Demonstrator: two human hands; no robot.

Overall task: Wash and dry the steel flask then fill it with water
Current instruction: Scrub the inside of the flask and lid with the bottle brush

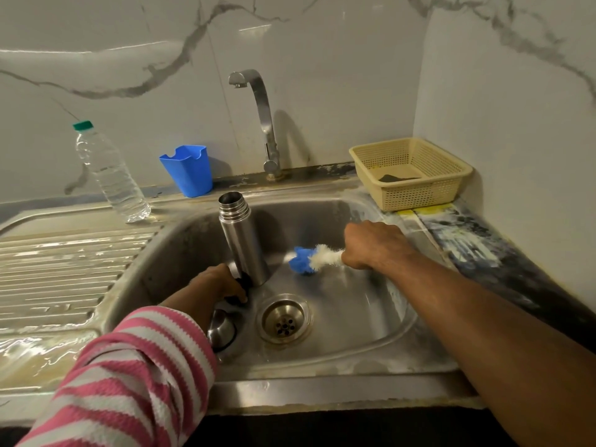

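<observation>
The steel flask (244, 240) stands upright in the sink basin (348, 314), its mouth open and uncapped, left of the drain strainer (284, 318) and a little behind it; its threaded neck rises above the basin's back rim. The left hand (222, 283) reaches in from a pink-and-white striped sleeve (129, 375) and sits at the flask's base; its fingers curl round something dark down there — whether that is the flask's foot or a separate piece I cannot tell. Just below that wrist a rounded steel cap (221, 329) with a dark rim lies on the basin floor, partly hidden by the sleeve.

The right hand (374, 245), on a bare forearm, grips the handle of a bottle brush (314, 258); the handle itself is buried in the fist; the white bristles and blue sponge tip point left toward the flask, near it but not touching, held above the basin floor.

Behind the sink a chrome tap (263, 121) arches with its spout toward the left; no water shows at it. On the back ledge stand a blue plastic cup (188, 171) and, further left, a clear plastic water bottle (109, 175) with a green cap — it leans in this wide view. At the right corner sits a cream perforated basket (412, 174) with something dark in its bottom. The ribbed drainboard (64, 269) to the left glistens wet.
</observation>
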